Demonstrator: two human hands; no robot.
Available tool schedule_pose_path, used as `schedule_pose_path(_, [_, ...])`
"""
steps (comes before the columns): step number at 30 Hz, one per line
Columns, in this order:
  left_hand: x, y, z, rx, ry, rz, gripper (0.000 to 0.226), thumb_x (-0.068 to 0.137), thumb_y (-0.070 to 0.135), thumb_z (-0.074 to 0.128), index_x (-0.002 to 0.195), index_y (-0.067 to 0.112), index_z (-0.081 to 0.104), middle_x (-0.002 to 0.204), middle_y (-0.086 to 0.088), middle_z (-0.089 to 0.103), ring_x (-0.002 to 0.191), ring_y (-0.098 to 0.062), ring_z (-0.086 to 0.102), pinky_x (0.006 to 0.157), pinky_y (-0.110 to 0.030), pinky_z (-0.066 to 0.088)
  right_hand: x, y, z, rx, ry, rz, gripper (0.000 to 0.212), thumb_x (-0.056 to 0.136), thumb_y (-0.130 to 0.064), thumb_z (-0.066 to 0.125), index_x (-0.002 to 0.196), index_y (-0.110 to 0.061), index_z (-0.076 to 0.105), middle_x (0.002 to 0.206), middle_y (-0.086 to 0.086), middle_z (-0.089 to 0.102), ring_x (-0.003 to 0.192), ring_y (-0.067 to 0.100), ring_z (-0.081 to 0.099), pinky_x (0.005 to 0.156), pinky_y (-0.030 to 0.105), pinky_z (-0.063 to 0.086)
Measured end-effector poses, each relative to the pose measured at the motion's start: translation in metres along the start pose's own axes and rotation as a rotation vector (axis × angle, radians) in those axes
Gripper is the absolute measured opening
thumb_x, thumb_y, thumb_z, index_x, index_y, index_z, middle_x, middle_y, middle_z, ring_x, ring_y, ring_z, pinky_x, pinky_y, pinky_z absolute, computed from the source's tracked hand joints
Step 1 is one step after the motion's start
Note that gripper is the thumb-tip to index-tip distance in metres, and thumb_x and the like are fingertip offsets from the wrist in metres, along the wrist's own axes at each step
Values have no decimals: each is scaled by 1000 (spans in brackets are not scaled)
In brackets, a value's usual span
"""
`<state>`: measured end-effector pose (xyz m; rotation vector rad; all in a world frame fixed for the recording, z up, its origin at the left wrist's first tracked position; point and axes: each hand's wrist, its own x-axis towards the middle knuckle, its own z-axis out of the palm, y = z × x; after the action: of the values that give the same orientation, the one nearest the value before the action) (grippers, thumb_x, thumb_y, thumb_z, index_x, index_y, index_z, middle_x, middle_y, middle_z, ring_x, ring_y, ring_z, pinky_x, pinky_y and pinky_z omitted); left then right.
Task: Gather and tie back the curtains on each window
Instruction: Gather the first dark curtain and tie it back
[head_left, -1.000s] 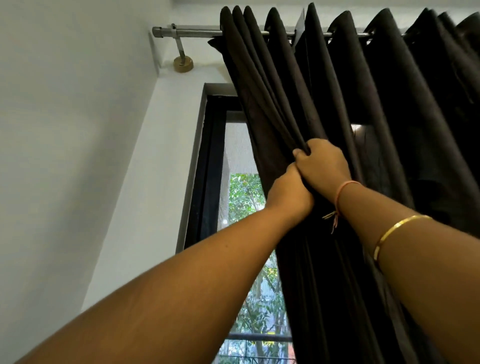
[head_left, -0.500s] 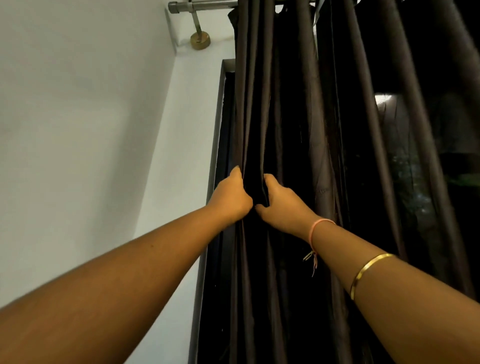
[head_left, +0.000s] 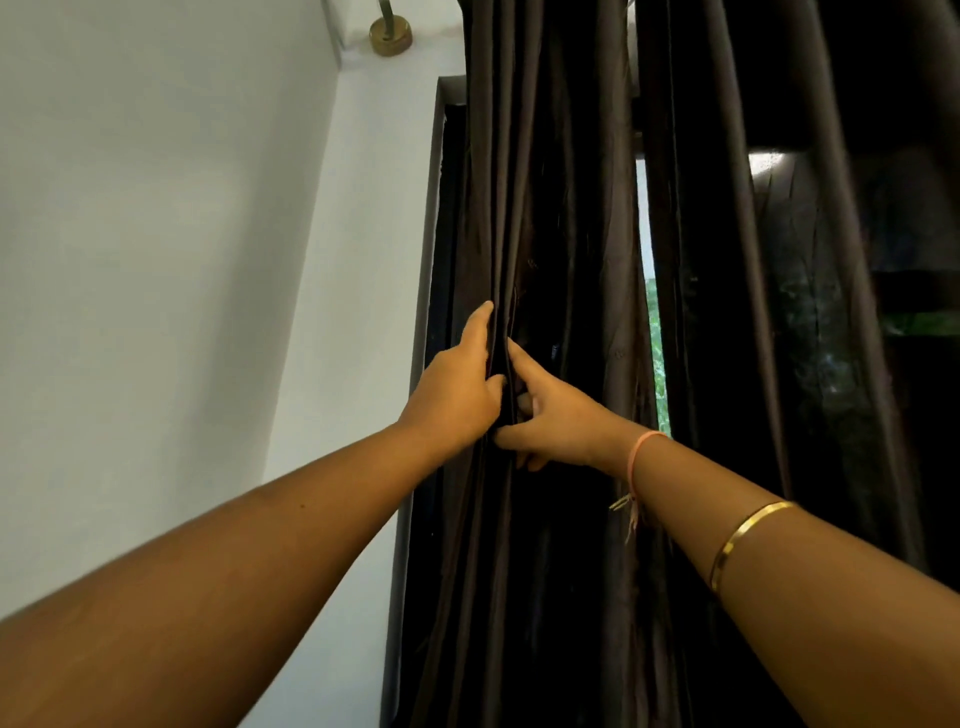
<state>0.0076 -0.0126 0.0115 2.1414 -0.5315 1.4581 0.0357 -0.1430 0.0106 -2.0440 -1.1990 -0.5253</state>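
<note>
A dark brown curtain (head_left: 576, 218) hangs in long vertical folds over the window, bunched toward the left side of the frame. My left hand (head_left: 454, 389) grips a fold at the curtain's left edge, fingers tucked behind the cloth. My right hand (head_left: 553, 415) holds the same fold from the right, thumb in front and fingers curled into the fabric. The two hands touch each other around that fold. A second dark panel (head_left: 779, 312) hangs to the right, with a narrow strip of daylight between the two.
The black window frame (head_left: 434, 291) runs down just left of the curtain. A white wall (head_left: 156, 260) fills the left. A brass rod bracket (head_left: 390, 35) is fixed to the wall at the top. Green foliage (head_left: 658, 364) shows through the gap.
The curtain has been drawn left over the open window, hiding the glass. Both hands moved down and left with the fold. A daylight gap has opened between the panels.
</note>
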Motion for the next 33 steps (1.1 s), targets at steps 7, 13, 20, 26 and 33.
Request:
schedule_pose_path(7, [-1,4,7,-26,46,-99,79,90,28,57,150,17,6,115,-7,60,101,-16,60,85,-24,45,-9,0,-7,215,-121,187,68,87,3,52,143,-25,26,83,3,58,69,15,65,57,26,57])
schedule_pose_path(13, [-1,1,9,124,99,16,88,86,2,51,147,39,0,79,4,47,55,-8,46,47,-14,32,-8,-12,-25,-678,715,-58,26,88,-14,50,111,-13,63,104,8,65,93,27,59,72,36,48])
schedule_pose_path(20, [5,7,8,188,197,39,39,91,22,51,130,17,50,120,-3,53,98,-20,56,75,-21,37,-6,-2,-44,-698,893,292,85,79,-41,70,143,-10,23,138,16,38,123,38,41,94,50,41])
schedule_pose_path(26, [17,9,-2,82,248,8,69,83,11,60,141,24,24,104,-4,53,78,-16,57,62,-18,38,10,-9,-40,-593,630,99,36,90,-12,49,126,-9,48,121,16,57,109,39,54,89,44,47])
schedule_pose_path(33, [33,-19,-37,144,223,-239,18,80,17,56,95,8,58,97,-13,60,77,-28,57,55,-27,37,57,-49,-2,-584,583,-103,18,87,-9,51,88,4,63,111,23,53,106,39,52,85,35,36])
